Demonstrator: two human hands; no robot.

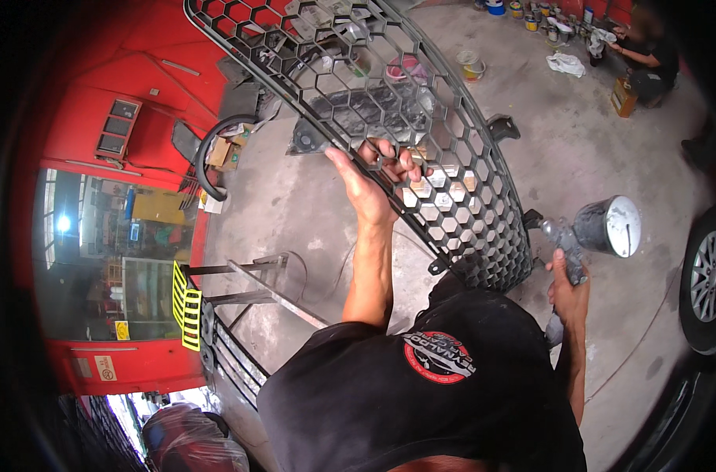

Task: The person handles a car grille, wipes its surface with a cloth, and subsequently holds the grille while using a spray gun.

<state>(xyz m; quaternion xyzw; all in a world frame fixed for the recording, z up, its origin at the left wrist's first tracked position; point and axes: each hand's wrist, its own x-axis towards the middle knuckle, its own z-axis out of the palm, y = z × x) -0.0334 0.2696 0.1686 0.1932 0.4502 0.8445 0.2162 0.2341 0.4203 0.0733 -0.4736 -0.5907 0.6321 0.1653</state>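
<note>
A dark honeycomb grille (468, 153) stands tilted in front of me, running from the upper left down to the right near my body. My left hand (373, 181) is closed around its left edge, with fingertips curled through the mesh. In my right hand (566, 295) is a spray gun (564, 245), held to the right of the grille and apart from it. A paint cup (605, 226) with a pale round end is attached to the gun and points to the right. The gun's trigger cannot be made out.
A metal stand (271, 293) is at the left, beside a yellow slatted part (188, 311). Behind the grille lies a dark panel (314, 118) on the floor. A bucket (471, 66) stands farther back. Another person (649, 59) crouches at far right; a car wheel (704, 275) is nearer.
</note>
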